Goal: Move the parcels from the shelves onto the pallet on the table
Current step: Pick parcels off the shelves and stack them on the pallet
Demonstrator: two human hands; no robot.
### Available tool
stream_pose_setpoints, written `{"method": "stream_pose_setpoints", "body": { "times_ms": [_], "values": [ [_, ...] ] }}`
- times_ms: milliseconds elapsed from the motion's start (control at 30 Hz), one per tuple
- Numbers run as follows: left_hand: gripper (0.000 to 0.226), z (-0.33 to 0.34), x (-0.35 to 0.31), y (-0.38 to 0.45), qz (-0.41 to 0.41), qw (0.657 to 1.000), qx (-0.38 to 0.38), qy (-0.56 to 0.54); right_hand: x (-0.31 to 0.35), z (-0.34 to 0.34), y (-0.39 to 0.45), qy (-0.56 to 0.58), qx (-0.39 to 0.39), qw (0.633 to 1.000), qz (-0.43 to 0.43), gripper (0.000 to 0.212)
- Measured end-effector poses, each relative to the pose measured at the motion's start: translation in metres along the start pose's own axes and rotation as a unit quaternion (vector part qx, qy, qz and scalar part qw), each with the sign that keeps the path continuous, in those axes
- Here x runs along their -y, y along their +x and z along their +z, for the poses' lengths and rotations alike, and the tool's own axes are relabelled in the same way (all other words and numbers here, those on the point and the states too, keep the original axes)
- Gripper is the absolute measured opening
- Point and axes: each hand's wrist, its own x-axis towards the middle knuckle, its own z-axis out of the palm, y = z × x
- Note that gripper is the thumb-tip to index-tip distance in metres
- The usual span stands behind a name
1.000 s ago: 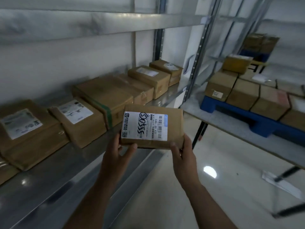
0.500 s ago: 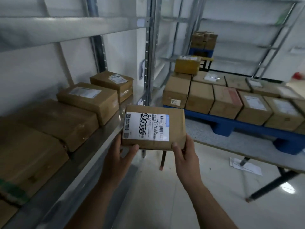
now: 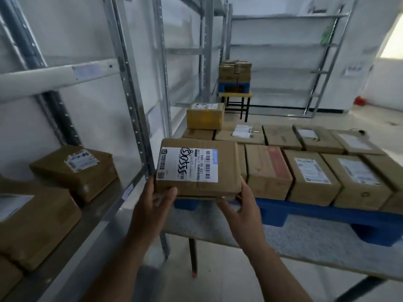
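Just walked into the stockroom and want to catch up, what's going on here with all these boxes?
A person is carrying a flat brown cardboard parcel with a white shipping label, gripping its near edge with the left hand and the right hand. It is held in the air in front of the blue plastic pallet on the grey table, which already carries rows of brown parcels. More cardboard parcels sit on the metal shelf at the left.
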Motion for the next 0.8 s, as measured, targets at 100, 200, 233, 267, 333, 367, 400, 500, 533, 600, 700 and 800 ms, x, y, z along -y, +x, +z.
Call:
{"method": "stream_pose_setpoints", "body": {
  "times_ms": [100, 200, 233, 267, 333, 367, 400, 500, 533, 600, 700, 800],
  "values": [
    [0.072, 0.022, -0.006, 0.031, 0.009, 1.0, 0.004, -0.006, -0.019, -0.009, 0.043, -0.03, -0.001, 1.0, 0.002, 0.056],
    [0.074, 0.035, 0.0, 0.064, -0.005, 1.0, 0.015, 0.012, -0.029, -0.01, 0.083, -0.04, -0.006, 0.999, 0.003, 0.057],
    [0.072, 0.037, 0.003, 0.076, -0.013, 1.0, 0.013, 0.011, -0.029, -0.009, 0.095, -0.04, -0.003, 0.999, -0.003, 0.054],
    [0.066, 0.039, 0.007, 0.092, -0.024, 1.0, 0.012, 0.014, -0.028, -0.007, 0.109, -0.046, 0.0, 0.999, -0.009, 0.052],
    [0.05, 0.043, 0.008, 0.118, -0.03, 0.999, 0.014, 0.026, -0.028, -0.005, 0.135, -0.061, 0.001, 0.998, -0.015, 0.043],
    [0.043, 0.046, 0.009, 0.134, -0.023, 0.999, 0.014, 0.03, -0.031, -0.002, 0.15, -0.072, -0.002, 0.997, -0.017, 0.038],
    [0.039, 0.048, 0.01, 0.149, -0.015, 0.999, 0.011, 0.037, -0.034, 0.002, 0.165, -0.086, -0.006, 0.996, -0.018, 0.036],
    [0.04, 0.054, 0.01, 0.197, -0.001, 0.998, 0.007, 0.065, -0.036, 0.014, 0.206, -0.103, -0.012, 0.995, -0.011, 0.038],
    [0.04, 0.055, 0.011, 0.213, 0.0, 0.997, 0.005, 0.074, -0.035, 0.018, 0.22, -0.11, -0.017, 0.994, -0.011, 0.039],
    [0.042, 0.058, 0.013, 0.245, 0.0, 0.996, 0.008, 0.09, -0.035, 0.027, 0.246, -0.116, -0.023, 0.993, -0.008, 0.04],
    [0.042, 0.062, 0.018, 0.287, 0.005, 0.993, 0.02, 0.112, -0.042, 0.041, 0.282, -0.129, -0.021, 0.991, 0.01, 0.041],
    [0.042, 0.067, 0.029, 0.322, -0.004, 0.992, 0.037, 0.119, -0.054, 0.053, 0.311, -0.138, -0.026, 0.99, 0.025, 0.041]
  ]
}}
